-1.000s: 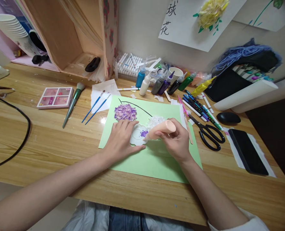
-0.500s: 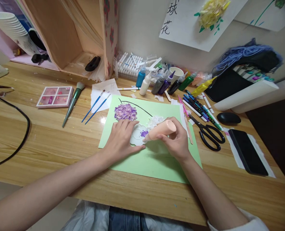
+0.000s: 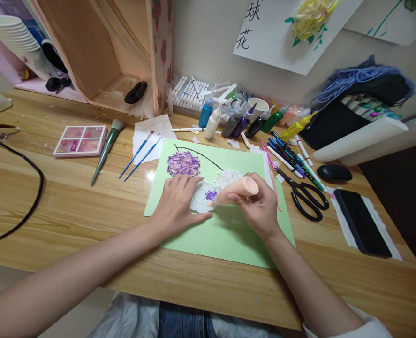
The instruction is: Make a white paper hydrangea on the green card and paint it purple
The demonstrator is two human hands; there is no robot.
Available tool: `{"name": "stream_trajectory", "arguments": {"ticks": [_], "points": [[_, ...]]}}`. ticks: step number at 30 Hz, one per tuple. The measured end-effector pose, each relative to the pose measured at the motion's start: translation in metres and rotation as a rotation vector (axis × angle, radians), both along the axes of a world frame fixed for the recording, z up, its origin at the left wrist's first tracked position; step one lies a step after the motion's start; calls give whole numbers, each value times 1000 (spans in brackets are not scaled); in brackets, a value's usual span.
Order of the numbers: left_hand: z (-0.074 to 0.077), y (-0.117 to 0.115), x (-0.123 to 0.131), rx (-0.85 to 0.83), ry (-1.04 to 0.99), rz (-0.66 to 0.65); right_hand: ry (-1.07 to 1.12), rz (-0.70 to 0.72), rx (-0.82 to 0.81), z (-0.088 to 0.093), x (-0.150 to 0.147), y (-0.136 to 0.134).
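Observation:
A light green sheet of paper [image 3: 225, 234] lies on the wooden desk with a purple paper flower [image 3: 183, 163] and a white flower [image 3: 227, 176] stuck on it. My left hand [image 3: 175, 206] rests fingers-down on the sheet, touching the edge of a white flower-shaped palette [image 3: 200, 197] that holds a dab of purple paint. My right hand [image 3: 259, 206] is closed round a peach-coloured squeeze bottle [image 3: 239, 187], tilted with its nozzle pointing down into the palette.
Black scissors [image 3: 304, 195] and a row of markers [image 3: 288, 157] lie right of the sheet, a phone [image 3: 361, 220] further right. Paint bottles [image 3: 239, 123] stand behind it. Two blue brushes [image 3: 140, 155], a green brush [image 3: 105, 150] and a pink palette box [image 3: 80, 141] lie left.
The bottle in my right hand has shifted only slightly over the palette. My left hand has not moved.

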State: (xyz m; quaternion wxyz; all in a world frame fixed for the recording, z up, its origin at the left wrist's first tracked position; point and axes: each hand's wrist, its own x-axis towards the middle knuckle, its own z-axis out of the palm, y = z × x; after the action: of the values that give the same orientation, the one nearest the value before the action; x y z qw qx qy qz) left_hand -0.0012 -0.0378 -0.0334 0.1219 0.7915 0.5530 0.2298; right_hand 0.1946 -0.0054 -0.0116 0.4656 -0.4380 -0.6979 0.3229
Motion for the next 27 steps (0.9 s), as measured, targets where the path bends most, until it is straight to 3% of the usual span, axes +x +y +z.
{"name": "stream_trajectory", "arguments": {"ticks": [27], "points": [[-1,0,0,19,21,9,35,4,-1,-5,6,3]]}}
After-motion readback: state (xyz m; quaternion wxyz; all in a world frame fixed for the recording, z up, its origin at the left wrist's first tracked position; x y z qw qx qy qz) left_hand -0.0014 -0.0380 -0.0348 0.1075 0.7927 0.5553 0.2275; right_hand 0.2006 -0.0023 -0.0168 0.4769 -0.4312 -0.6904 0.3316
